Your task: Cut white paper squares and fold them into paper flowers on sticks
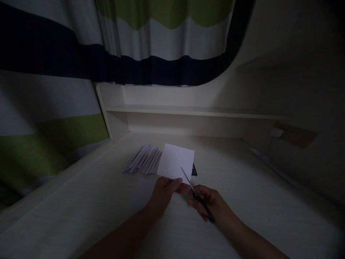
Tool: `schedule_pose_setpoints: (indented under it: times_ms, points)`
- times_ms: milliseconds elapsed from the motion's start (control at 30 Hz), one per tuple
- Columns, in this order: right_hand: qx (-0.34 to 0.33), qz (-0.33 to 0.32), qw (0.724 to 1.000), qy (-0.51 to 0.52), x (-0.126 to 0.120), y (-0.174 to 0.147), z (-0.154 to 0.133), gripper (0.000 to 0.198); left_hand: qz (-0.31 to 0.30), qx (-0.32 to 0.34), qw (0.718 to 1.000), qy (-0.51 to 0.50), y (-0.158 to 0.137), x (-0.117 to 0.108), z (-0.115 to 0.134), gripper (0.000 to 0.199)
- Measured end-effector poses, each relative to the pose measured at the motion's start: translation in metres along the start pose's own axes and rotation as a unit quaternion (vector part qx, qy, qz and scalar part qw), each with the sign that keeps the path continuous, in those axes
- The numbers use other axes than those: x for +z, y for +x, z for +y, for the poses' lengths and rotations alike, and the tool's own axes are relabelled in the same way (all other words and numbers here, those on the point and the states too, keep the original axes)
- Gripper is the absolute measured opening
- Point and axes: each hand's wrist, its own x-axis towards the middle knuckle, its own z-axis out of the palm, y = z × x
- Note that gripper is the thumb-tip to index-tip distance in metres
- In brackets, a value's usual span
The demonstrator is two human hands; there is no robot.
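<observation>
One white sheet is pinched at its near edge by left hand; one pair of scissors is gripped in right hand, tabletop extending rightward. Beyond left hand, one strip pile is seen; beyond right, one phone.

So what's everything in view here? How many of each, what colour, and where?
Desk: one, whitish, foreground
Square paper sheet: one, white, held up at centre
Scissors: one pair, black-handled, centre
Narrow paper strips: many, whitish, piled left of centre
Flat paper: one, pale, below the pile
Phone: one, dark, partly hidden behind the held sheet
Shelves: at least two, whitish, back and right
Curtain fabric: count unclear, navy, green and pale, left and back
Left hand: one, bare, gripping the sheet
Right hand: one, bare, holding the scissors
</observation>
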Motion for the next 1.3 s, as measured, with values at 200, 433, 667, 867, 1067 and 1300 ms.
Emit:
schedule_pose_setpoints:
  times_ms: [200,433,667,867,1067,1300]
  points:
    - [0.011,0.008,1.0,0.003,0.0,-0.001,0.002,0.021,0.007,-0.006,1.0,0.005,0.0,0.0,-0.002,0.026]
    - [0.021,0.021,1.0,-0.003,0.0,-0.001,0.001,0.021,0.011,0.003,1.0,-0.02,0.0,0.001,-0.007,0.028]
    - [0.05,0.029,0.998,-0.005,0.003,-0.003,-0.003,0.026,0.101,0.012,0.982,-0.159,0.003,0.001,-0.004,0.023]
    - [0.044,0.008,0.999,-0.016,0.0,-0.002,-0.002,0.027,0.12,0.007,0.975,-0.185,0.002,0.005,-0.001,0.022]
    - [0.022,-0.064,0.997,0.029,0.005,0.002,0.015,0.027,0.125,0.001,0.967,-0.221,0.003,0.001,0.0,0.021]
    - [0.072,0.013,0.996,0.045,-0.005,0.011,0.02,0.03,0.168,0.019,0.95,-0.264,0.009,-0.01,0.001,0.014]
